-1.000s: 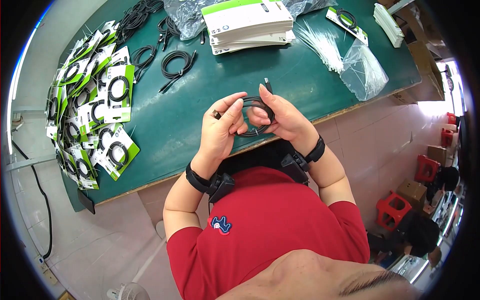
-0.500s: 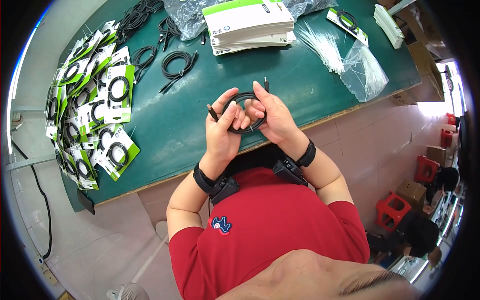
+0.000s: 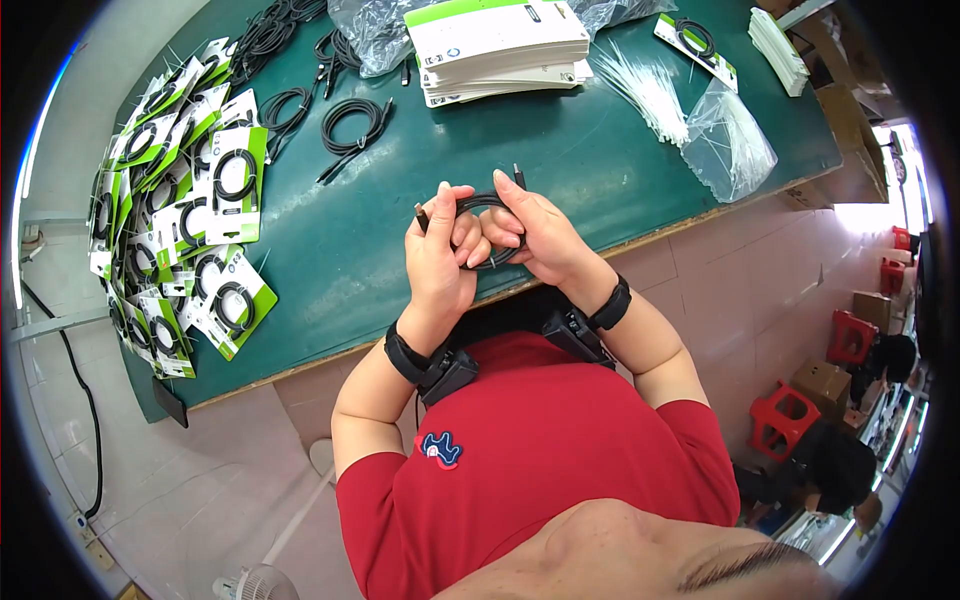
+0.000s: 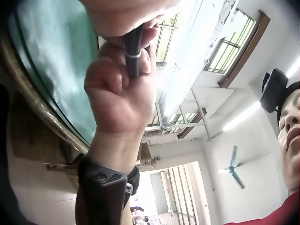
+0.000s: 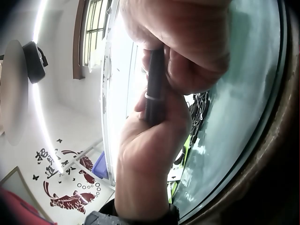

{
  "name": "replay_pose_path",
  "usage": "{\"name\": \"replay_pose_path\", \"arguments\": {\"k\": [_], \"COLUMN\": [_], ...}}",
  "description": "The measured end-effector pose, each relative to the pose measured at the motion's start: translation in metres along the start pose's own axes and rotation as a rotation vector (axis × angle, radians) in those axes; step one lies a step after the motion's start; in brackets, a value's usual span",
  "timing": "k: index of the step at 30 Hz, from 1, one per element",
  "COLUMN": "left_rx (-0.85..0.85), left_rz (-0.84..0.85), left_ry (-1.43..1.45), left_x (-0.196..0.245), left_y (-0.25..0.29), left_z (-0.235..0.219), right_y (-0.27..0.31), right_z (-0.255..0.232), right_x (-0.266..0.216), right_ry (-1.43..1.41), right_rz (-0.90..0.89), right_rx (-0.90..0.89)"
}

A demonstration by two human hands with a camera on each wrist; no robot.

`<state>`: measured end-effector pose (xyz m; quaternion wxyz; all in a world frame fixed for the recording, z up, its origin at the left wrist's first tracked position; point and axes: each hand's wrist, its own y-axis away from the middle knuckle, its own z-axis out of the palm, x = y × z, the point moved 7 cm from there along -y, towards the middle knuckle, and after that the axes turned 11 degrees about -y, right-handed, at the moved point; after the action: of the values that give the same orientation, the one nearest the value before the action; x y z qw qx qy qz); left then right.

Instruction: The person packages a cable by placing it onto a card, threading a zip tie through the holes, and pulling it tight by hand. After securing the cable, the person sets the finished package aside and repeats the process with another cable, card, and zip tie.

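Observation:
A coiled black cable [image 3: 508,255] is held between both hands above the near edge of the green table. My left hand [image 3: 437,255] grips its left side with curled fingers, thumb pointing up, and one plug [image 3: 420,212] sticks out beside that thumb. On the other side my right hand [image 3: 550,235] grips the coil, a second plug [image 3: 518,175] rising past the thumb. The curled fingers of the two hands meet inside the ring. A pale tie [image 5: 154,97] circles the cable bundle in the right wrist view, and the left wrist view shows the tied bundle [image 4: 133,54] too.
Carded cables [image 3: 237,175] lie heaped at the table's left. Loose coils [image 3: 352,125] rest behind them. White-green cards [image 3: 500,50] are stacked at the back, beside white zip ties [image 3: 645,95] and a clear bag [image 3: 728,140]. Red stools [image 3: 783,420] stand right.
The coil has moved slightly left and turned in the hands. The left plug has swung from beside the fingers to pointing upward, and the left thumb has straightened up.

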<state>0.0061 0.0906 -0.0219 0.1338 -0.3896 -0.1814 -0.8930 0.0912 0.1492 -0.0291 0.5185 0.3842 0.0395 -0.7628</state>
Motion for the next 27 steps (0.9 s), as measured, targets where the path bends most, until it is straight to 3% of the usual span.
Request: {"name": "replay_pose_path", "arguments": {"k": [10,13,17,20,21,24,25,27], "left_rx": [0.06,0.003,-0.012,-0.008,-0.015,-0.046,-0.067,-0.093], "left_rz": [-0.06,-0.09,-0.153,-0.209,-0.244,-0.338,-0.4,-0.463], "left_ry": [0.007,0.066,0.072,0.056,0.052,0.018,-0.011,-0.047], "left_x": [0.002,-0.001,0.008,0.018,0.021,0.025,0.023,0.022], "left_y": [0.0,-0.003,-0.004,-0.005,-0.006,-0.009,-0.01,-0.008], "left_z": [0.014,0.007,0.003,-0.004,-0.006,-0.008,-0.006,-0.001], "right_y": [-0.002,-0.001,0.003,0.019,0.023,0.064,0.068,0.077], "right_z": [-0.001,-0.003,-0.006,-0.004,-0.001,0.028,0.028,0.049], "right_x": [-0.006,-0.007,-0.007,-0.04,-0.045,-0.096,-0.101,-0.081], "right_ry": [-0.054,-0.056,-0.069,0.336,0.337,1.151,1.152,1.535], "right_rz": [-0.109,-0.109,0.069,-0.226,-0.227,-1.044,-1.049,-1.053], "right_rx": [0.017,0.011,-0.117,-0.056,-0.06,0.092,0.091,-0.307]}}
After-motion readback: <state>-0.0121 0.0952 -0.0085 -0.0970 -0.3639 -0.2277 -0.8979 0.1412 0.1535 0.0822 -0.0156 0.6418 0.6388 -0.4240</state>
